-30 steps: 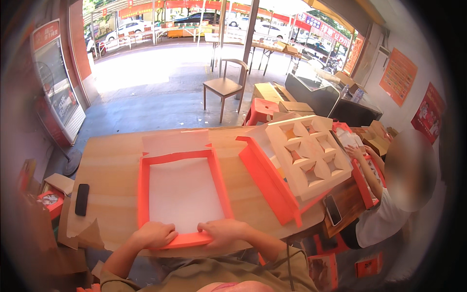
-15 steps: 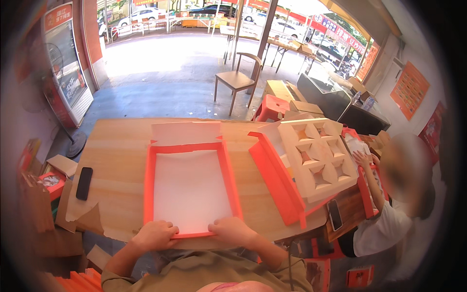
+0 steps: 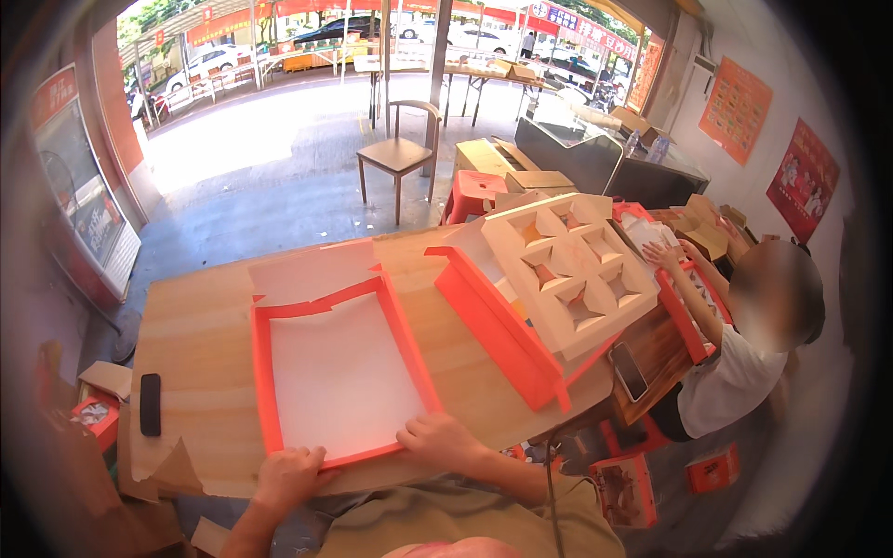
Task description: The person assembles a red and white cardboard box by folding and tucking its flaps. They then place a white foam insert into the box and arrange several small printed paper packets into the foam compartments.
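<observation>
A shallow cardboard box (image 3: 339, 377) with red walls and a white inside lies open on the wooden table in front of me. Its far flap stands out beyond the back wall. My left hand (image 3: 290, 476) has its fingers curled over the near wall at the left corner. At the right corner of that same wall, my right hand (image 3: 439, 439) grips with bent fingers. To the right, a pale cardboard divider (image 3: 572, 270) with several star-cut openings rests tilted on another red box (image 3: 498, 330).
A black phone (image 3: 150, 405) lies at the table's left edge; another phone (image 3: 629, 372) lies on the right. A co-worker (image 3: 735, 372) at right has both hands at a red box (image 3: 693, 312). Beyond the table stand a chair (image 3: 398, 153) and a red stool (image 3: 473, 193).
My view has swung to the right, so the table and boxes appear shifted left and tilted. Both my hands stay on the box's near wall. The co-worker's hands remain at their box.
</observation>
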Available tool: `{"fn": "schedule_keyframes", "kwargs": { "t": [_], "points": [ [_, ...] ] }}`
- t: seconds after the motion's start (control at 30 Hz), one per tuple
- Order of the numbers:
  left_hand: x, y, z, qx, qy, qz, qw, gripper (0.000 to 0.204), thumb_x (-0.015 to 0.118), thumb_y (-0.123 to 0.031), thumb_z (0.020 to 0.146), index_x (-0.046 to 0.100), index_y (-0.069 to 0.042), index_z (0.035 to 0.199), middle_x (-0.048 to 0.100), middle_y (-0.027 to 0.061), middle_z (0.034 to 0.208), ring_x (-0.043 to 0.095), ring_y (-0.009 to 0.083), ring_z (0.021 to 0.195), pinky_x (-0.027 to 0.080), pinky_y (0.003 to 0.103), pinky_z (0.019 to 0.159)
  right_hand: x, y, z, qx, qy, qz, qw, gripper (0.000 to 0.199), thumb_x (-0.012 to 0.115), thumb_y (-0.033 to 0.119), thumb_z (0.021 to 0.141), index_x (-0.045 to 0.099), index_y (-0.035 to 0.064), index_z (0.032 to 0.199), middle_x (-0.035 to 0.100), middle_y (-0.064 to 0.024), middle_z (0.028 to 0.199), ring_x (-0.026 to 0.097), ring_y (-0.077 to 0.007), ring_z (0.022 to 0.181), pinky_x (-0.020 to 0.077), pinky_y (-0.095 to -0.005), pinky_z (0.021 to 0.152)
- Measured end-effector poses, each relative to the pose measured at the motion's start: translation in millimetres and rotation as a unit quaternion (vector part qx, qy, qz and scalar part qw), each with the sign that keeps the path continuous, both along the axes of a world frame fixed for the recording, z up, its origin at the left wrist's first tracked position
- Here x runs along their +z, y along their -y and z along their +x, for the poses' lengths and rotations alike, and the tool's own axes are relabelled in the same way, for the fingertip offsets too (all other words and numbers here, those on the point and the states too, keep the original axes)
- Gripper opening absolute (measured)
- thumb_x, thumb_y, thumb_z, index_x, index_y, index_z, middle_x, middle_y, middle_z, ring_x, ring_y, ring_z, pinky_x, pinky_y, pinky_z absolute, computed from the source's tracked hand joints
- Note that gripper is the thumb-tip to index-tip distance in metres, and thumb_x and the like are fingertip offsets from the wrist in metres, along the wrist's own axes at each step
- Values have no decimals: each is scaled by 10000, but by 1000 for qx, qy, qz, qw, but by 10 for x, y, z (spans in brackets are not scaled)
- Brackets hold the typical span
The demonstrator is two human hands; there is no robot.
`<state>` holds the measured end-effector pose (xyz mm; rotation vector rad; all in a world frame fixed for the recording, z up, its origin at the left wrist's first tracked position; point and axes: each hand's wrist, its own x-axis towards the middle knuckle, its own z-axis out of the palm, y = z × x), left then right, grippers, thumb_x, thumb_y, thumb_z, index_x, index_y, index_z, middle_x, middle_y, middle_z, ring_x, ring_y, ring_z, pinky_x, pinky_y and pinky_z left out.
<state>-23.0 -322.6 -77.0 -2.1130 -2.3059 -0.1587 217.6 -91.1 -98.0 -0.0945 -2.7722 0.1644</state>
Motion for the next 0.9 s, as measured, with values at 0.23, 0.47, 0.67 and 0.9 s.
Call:
{"fn": "schedule_keyframes", "kwargs": {
  "t": [0.23,0.47,0.67,0.9],
  "points": [
    [-151,-52,-61,-1,-6,-18,1000,444,819,-526,882,660,-111,887,693,97,728,732,298,707,570,437,616,-98,-130,-37,20,27,30,999,326,763,371,927,564,129,835,607,-29,765,653,-218,717,533,-358,638],
    [107,120,-106,-46,-105,142,983,321,862,-361,817,682,-104,888,665,77,762,736,285,1004,589,481,1009,-162,-92,90,12,37,52,998,303,792,330,894,583,123,821,560,-23,705,638,-206,656,500,-356,554],
    [-221,219,-109,-65,-11,122,990,340,884,-316,790,682,-76,920,664,79,789,704,279,1048,502,512,1146,-102,-175,76,40,36,28,998,348,800,345,885,555,126,773,566,-17,685,619,-208,637,501,-346,559],
    [121,290,-55,-85,138,28,986,429,896,-417,835,693,-71,985,712,96,889,709,301,1031,555,490,1046,-78,-21,271,55,60,36,996,381,813,358,867,534,124,756,533,-17,688,602,-206,627,476,-352,544]
  ]
}}
